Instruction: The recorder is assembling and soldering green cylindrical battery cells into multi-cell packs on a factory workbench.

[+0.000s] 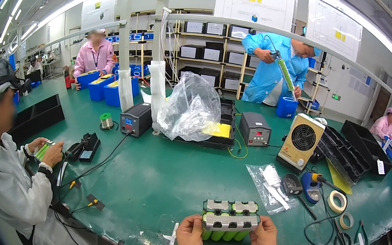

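Observation:
Between my two hands is a battery pack (229, 221) of several green cylindrical cells, with silvery metal strips and black end holders on its upper face. My left hand (190, 238) grips its left end, thumb on the near corner. At the opposite end, my right hand (265, 240) closes on the right corner. The pack is held tilted over the front edge of the green table (164, 179). Its underside and some of my fingertips are hidden.
Right of the pack lie a plastic bag (272, 187), a soldering iron stand (313, 188), tape rolls (337, 201) and scissors (341, 241). A fan unit (301, 142) and soldering station (254, 129) stand behind. A co-worker (15, 189) works at left; cables (104, 161) cross the tabletop.

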Tool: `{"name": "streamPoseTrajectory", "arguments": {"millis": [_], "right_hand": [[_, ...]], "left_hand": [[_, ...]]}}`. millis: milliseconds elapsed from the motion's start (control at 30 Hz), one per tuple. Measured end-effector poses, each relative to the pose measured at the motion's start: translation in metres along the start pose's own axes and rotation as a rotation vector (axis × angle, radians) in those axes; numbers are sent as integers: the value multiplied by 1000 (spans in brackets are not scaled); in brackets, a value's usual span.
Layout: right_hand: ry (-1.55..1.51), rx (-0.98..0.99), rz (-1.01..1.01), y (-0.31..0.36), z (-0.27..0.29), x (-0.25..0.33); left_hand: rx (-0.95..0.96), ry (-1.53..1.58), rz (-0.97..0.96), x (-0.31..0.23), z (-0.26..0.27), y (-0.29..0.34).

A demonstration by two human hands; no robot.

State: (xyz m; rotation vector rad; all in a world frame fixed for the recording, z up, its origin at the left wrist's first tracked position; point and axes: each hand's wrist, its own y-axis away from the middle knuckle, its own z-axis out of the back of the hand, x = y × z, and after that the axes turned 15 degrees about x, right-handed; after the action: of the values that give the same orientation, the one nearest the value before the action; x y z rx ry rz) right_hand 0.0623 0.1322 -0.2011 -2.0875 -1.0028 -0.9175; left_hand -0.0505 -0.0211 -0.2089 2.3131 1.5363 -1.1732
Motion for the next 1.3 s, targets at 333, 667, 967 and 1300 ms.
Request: {"name": "streamPoseTrajectory", "arguments": {"millis": [333, 667, 967, 1300], "right_hand": [[319, -41, 54, 28, -30, -5], [551, -98, 72, 20, -35, -18], [621, -143, 59, 16, -42, -21], [504, -49, 56, 12, -25, 3]], "left_hand": [[93, -594, -114, -9, -13, 25], [-16, -855, -36, 11, -18, 19], [-91, -816, -14, 10, -21, 15], [-27, -594, -147, 5, -16, 12]]}}
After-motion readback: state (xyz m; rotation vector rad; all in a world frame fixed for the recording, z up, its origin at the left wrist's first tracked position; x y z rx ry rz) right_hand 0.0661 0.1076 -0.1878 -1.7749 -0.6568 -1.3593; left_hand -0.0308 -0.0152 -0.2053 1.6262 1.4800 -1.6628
